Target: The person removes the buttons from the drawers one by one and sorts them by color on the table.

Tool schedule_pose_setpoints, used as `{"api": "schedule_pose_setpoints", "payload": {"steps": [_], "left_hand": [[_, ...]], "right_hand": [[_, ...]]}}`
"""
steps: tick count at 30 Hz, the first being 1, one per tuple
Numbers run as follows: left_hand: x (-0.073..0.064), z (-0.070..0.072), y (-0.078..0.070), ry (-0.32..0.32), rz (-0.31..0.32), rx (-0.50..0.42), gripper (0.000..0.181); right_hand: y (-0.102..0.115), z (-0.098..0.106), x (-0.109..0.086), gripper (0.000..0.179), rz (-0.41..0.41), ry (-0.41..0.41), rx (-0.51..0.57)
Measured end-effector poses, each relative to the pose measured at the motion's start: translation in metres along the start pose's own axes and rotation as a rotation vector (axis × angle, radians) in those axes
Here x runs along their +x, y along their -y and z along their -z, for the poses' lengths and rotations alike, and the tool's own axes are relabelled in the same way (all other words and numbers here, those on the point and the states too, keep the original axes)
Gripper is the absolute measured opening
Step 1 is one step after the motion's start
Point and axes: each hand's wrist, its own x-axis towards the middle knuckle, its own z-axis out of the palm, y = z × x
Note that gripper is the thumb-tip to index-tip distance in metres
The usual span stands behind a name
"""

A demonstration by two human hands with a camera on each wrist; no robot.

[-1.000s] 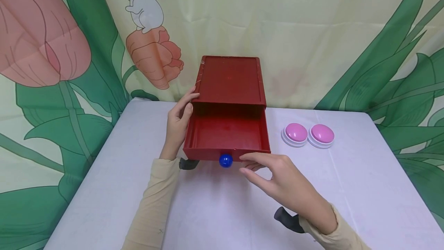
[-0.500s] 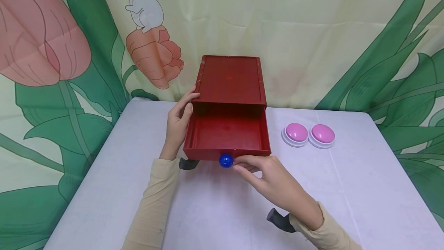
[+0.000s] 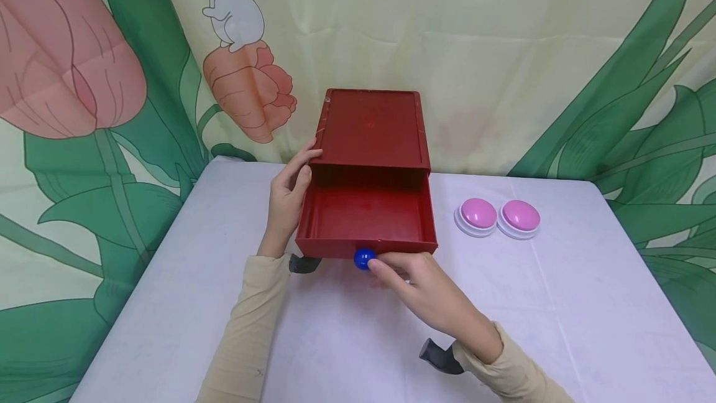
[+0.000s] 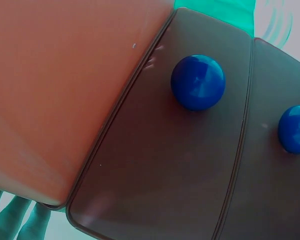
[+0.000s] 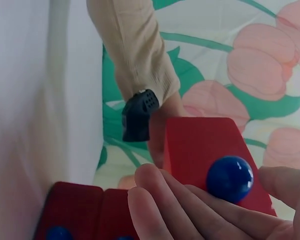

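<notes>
One open red drawer [image 3: 366, 219], floor visible, right fingers [image 3: 388, 275] around blue knob [image 3: 362, 259]

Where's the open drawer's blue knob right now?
In the head view, the blue knob sits centred on the open red drawer front, just left of the right hand, which partly overlaps it.

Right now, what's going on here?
A person's left hand touches the left side of a red plastic drawer cabinet, while the right hand has its grip on the glossy blue round knob of the cabinet's red rectangular drawer. That drawer stands open. Two pink domed buttons with white bases sit to the cabinet's right.
</notes>
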Motion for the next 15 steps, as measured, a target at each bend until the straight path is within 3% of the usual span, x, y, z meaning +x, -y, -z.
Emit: {"api": "schedule_pose_setpoints", "payload": {"steps": [15], "left_hand": [[-0.0002,-0.0005,-0.0002,-0.002,0.010,0.002,0.037]], "right_hand": [[-0.0019,-0.0090,0.0068,0.039,-0.024,-0.038,0.141]]}}
